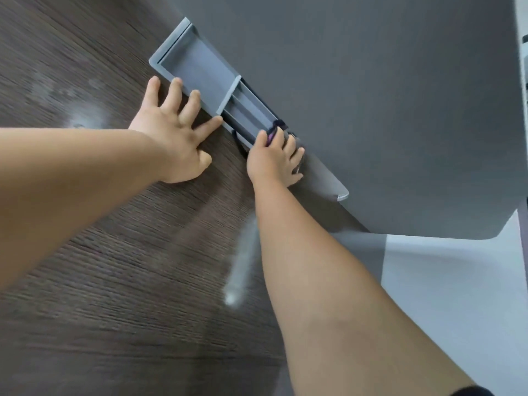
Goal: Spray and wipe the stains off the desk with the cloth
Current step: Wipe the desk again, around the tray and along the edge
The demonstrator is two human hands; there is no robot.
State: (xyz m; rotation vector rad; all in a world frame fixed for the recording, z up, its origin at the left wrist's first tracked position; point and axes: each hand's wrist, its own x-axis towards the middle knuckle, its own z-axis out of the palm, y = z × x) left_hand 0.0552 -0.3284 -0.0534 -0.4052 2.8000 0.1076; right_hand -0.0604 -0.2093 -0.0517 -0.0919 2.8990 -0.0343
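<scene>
left hand (174, 132): flat on the desk (114, 295), fingers straight and spread, tips touching the tray (197, 67) near rim. holds nothing. probably bracing or nudging the tray.
right hand (274, 162): fingers bent over the tray's right end, small dark purple item (272, 133) between them. too blurred to tell if it's gripped.
tray: grey, against the far partition (371, 110). likely blocks the wipe.
stains: whitish streak (239, 270) near centre, just left of the right forearm. hazy smudge (77, 115) far left. both look unwiped.
cloth: not in view.
</scene>
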